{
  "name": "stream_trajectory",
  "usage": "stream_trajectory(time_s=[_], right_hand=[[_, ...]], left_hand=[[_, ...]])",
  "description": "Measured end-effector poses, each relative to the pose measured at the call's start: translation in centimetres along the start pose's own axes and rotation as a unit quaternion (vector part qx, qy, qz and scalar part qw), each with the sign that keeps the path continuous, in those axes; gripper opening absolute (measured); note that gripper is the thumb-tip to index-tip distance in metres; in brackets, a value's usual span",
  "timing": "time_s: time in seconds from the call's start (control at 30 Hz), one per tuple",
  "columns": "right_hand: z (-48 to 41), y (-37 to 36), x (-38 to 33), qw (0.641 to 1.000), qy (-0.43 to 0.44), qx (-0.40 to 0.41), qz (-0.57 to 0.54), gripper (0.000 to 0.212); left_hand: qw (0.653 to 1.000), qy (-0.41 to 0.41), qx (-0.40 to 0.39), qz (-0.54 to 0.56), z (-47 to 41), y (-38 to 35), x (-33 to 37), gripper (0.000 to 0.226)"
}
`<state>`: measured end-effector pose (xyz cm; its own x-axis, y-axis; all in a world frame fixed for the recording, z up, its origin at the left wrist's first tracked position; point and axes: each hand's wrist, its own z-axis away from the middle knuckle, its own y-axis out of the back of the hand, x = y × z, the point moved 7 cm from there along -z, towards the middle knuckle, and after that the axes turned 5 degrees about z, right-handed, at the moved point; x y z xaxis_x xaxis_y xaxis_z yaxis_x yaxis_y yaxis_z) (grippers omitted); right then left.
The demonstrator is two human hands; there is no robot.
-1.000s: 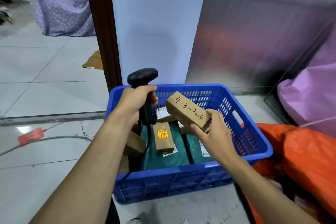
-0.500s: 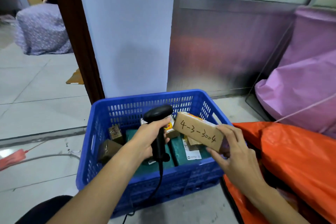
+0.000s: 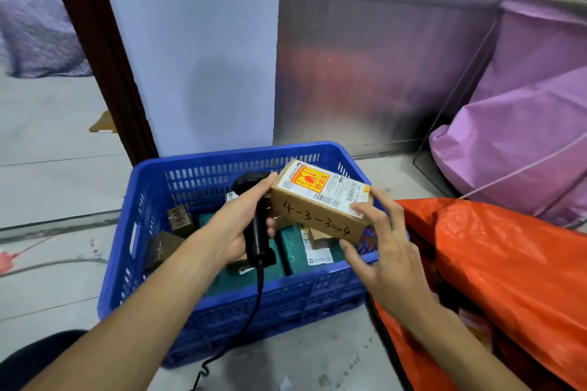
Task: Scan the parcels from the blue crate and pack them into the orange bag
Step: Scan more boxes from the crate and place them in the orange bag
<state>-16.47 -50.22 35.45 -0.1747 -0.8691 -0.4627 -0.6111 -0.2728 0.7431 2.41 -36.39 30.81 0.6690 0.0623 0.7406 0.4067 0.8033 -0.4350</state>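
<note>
A cardboard parcel [image 3: 320,203], marked 4-3-3004 and labelled on top, is held by the right hand [image 3: 381,251] above the blue crate [image 3: 222,305]. A black corded barcode scanner [image 3: 255,225] is gripped by the left hand [image 3: 235,228], index fingertip touching the parcel. The orange bag [image 3: 508,279] lies right of the crate.

Blue crate [image 3: 203,301], orange bag [image 3: 514,270], brown box [image 3: 317,219] w/ yellow-red sticker.

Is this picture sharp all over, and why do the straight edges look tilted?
Head view: the wide lens skews the brown door frame and metal panel; the panel shows a dull orange reflection; the patterned bundle top left is smeared; the cardboard parcel is sharp, handwriting legible.
</note>
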Motion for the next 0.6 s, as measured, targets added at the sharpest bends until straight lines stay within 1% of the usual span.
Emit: stream_trajectory(time_s=[0.13,0.2,0.33,0.4,0.43,0.5,0.53,0.57,0.6], right_hand=[[0.2,0.2,-0.1,0.999,-0.005,0.000,-0.037,0.046],[0.2,0.2,-0.1,0.999,-0.012,0.002,-0.049,0.038],[0.0,-0.2,0.0,0.999,-0.013,0.009,-0.042,0.038],[0.1,-0.5,0.0,0.999,-0.009,0.008,-0.038,0.040],[0.1,-0.7,0.2,0.998,-0.023,0.000,-0.061,0.043],[0.2,-1.5,0.9,0.982,-0.095,-0.027,-0.162,0.066],[0.2,-2.0,1.4,0.965,-0.143,-0.043,-0.214,0.078],[0.2,-2.7,1.9,0.946,-0.190,-0.061,-0.256,0.084],[0.3,-3.2,2.3,0.923,-0.234,-0.078,-0.295,0.085]], left_hand=[[0.999,-0.025,-0.009,-0.032,-0.2,0.3,1.1,0.041],[0.998,-0.034,0.005,-0.048,-0.2,0.5,1.2,0.044],[0.994,-0.061,0.034,-0.079,0.1,0.9,1.1,0.064],[0.992,-0.072,0.040,-0.093,0.2,1.0,1.2,0.059],[0.992,-0.077,0.041,-0.090,0.2,1.0,1.3,0.054],[0.994,-0.080,0.034,-0.071,0.3,0.9,1.5,0.046],[0.994,-0.080,0.029,-0.062,0.4,0.8,1.5,0.043],[0.995,-0.080,0.025,-0.055,0.4,0.8,1.5,0.042],[0.995,-0.078,0.022,-0.052,0.4,0.6,1.3,0.041]])
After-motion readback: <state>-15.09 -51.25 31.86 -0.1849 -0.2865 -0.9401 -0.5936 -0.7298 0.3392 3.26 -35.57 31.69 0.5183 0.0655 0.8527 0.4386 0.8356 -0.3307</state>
